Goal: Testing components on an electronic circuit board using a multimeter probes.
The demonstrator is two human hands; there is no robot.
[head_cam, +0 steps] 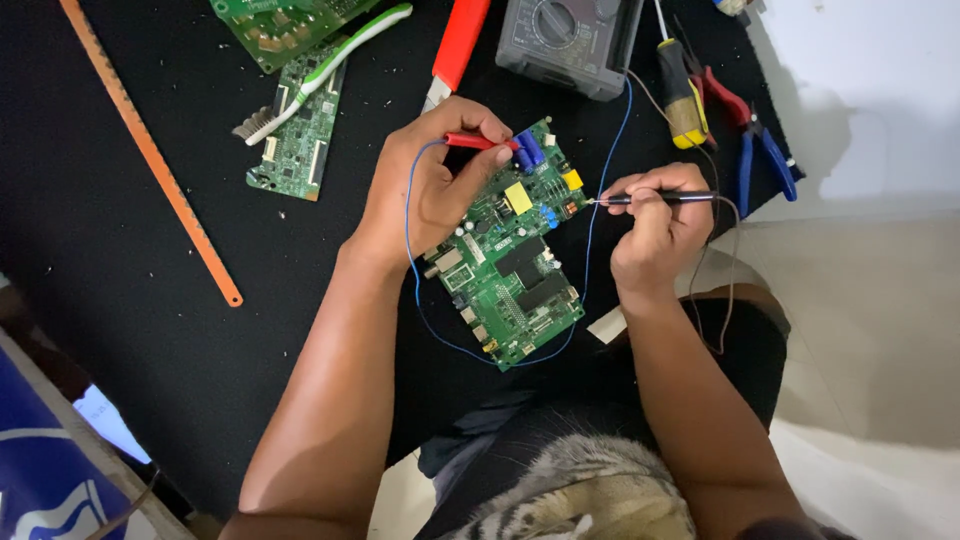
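The green circuit board (508, 245) lies flat on a black mat (150, 300), its long axis running diagonally from its upper right corner, near the blue capacitors, down toward the person's lap. Both hands work at its upper end. The left hand (425, 185) rests on the board's upper left edge, fingers clamped around a red probe (478, 141) whose tip points right, onto the parts by the blue capacitors. The right hand (655, 225) sits just off the board's right edge, fingers pinched on a black probe (660, 198) that lies nearly level, its metal tip reaching left to touch the board's right edge near a small orange part. So the two tips converge on the same upper end from opposite sides, and the left hand is the one over the board itself. A thin blue wire (590, 220) loops around the board.

Beyond the board's top edge stands a grey multimeter (565, 40). To the right of the board lie a yellow-handled screwdriver (680, 100) and blue-handled pliers (760, 150). Up and left of the board lie smaller green boards (300, 140) with a toothbrush (320, 75) across them, and farther left an orange saw blade (150, 150). The mat stops short of a pale floor (870, 270).
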